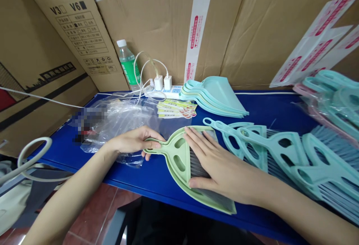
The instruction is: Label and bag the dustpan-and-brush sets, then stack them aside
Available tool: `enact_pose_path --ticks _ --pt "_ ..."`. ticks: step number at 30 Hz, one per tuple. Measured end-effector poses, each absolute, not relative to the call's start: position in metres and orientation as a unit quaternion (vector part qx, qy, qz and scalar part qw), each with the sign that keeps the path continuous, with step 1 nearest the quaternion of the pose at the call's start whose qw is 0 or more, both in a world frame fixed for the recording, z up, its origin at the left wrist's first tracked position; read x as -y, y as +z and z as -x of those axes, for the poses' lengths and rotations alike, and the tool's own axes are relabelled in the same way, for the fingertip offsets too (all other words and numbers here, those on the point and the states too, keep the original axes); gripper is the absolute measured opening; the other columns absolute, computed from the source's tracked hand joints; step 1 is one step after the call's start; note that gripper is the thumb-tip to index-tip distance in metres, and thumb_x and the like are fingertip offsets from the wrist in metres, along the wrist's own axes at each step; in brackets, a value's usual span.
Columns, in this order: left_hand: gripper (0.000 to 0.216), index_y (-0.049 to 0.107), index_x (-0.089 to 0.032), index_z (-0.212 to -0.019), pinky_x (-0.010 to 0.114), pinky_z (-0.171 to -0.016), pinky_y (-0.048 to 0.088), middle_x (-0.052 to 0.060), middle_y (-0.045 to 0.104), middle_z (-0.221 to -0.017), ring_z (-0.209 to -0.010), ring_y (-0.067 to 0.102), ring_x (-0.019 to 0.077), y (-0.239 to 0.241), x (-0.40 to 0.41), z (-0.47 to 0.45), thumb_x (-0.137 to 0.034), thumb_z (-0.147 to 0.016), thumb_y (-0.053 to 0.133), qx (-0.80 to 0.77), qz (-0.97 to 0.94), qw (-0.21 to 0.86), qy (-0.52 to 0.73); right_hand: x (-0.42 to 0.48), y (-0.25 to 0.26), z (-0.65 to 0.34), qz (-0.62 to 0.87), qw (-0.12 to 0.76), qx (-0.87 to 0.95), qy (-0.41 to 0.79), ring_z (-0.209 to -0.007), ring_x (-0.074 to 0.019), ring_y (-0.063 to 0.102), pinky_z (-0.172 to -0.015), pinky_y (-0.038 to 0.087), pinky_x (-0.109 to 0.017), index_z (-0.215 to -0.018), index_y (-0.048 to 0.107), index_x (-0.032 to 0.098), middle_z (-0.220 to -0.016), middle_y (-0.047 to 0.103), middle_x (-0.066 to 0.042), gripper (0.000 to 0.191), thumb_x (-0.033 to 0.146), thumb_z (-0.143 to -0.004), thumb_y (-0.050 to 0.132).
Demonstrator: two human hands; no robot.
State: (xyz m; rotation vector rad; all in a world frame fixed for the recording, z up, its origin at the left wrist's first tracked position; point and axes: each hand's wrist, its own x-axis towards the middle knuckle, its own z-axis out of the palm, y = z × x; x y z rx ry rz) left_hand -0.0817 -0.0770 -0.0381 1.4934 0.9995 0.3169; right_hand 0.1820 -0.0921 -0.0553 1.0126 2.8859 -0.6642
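A light green dustpan (175, 176) lies over the front part of the table, with a matching green hand brush (179, 151) nested in it. My left hand (140, 142) grips the two stacked handles, thumb on top and fingers curled beneath. Flat across the brush's grey bristles rests my right hand (209, 159), its fingers stretched out and its thumb apart. The palm hides part of the bristles. To the right lie several turquoise hand brushes (284, 144), overlapping one another. Behind the green set is a stack of turquoise dustpans (221, 91).
Clear plastic bags (120, 116) lie at the left, beside printed cards (176, 108). A water bottle (129, 67) and a power strip (175, 92) with white chargers stand at the back. Cardboard boxes (157, 24) wall the blue table (134, 187). Bagged turquoise and pink pieces (336, 99) sit far right.
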Motion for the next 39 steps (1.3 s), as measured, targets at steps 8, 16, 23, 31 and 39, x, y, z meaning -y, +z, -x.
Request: enact_pose_path --ticks 8,16,23,31,39 --pt "0.04 0.06 -0.017 -0.113 0.016 -0.039 0.033 -0.001 0.061 -0.073 -0.043 0.049 0.0047 -0.036 0.078 0.087 -0.049 -0.089 0.06 -0.427 -0.663 0.607 0.097 0.094 -0.056 -0.184 -0.343 -0.018 -0.914 -0.215 -0.142 -0.0312 -0.01 -0.114 0.014 -0.059 -0.154 0.007 0.008 -0.158 -0.002 -0.014 0.092 0.062 -0.088 0.045" --pt "0.03 0.053 -0.019 -0.114 0.017 -0.046 0.035 -0.003 0.052 -0.076 -0.05 0.039 0.0053 -0.031 0.08 0.087 -0.04 -0.093 0.054 -0.421 -0.671 0.601 0.103 0.096 -0.052 -0.184 -0.369 0.013 -0.905 -0.211 -0.141 -0.034 -0.01 -0.114 0.014 -0.059 -0.153 0.006 0.006 -0.157 -0.004 -0.016 0.1 0.067 -0.085 0.047" --pt "0.019 0.051 -0.02 -0.105 0.018 -0.051 0.039 -0.004 0.042 -0.081 -0.058 0.038 0.0066 -0.026 0.082 0.085 -0.036 -0.096 0.048 -0.427 -0.695 0.568 0.107 0.097 -0.049 -0.187 -0.369 0.014 -0.908 -0.199 -0.142 -0.0364 -0.006 -0.114 0.017 -0.06 -0.154 0.01 0.006 -0.158 -0.001 -0.019 0.104 0.069 -0.081 0.051" --pt "0.021 0.061 -0.018 -0.097 0.021 -0.059 0.045 0.0 0.056 -0.082 -0.067 0.054 0.0112 -0.025 0.081 0.09 -0.033 -0.095 0.046 -0.449 -0.785 0.406 0.129 0.088 -0.046 -0.187 -0.346 -0.071 -0.93 -0.099 -0.141 -0.0359 0.028 -0.107 0.037 -0.057 -0.142 0.045 0.008 -0.153 0.035 -0.019 0.067 0.056 -0.096 0.034" --pt "0.025 0.068 -0.019 -0.1 0.034 -0.08 0.047 0.006 0.07 -0.097 -0.087 0.059 0.0196 -0.04 0.071 0.09 -0.015 -0.094 0.044 -0.402 -0.884 -0.018 0.24 0.063 -0.026 -0.191 -0.346 -0.126 -0.925 0.092 -0.103 -0.0289 0.064 -0.087 0.053 -0.044 -0.112 0.067 0.009 -0.114 0.069 -0.017 0.037 0.012 -0.093 0.035"
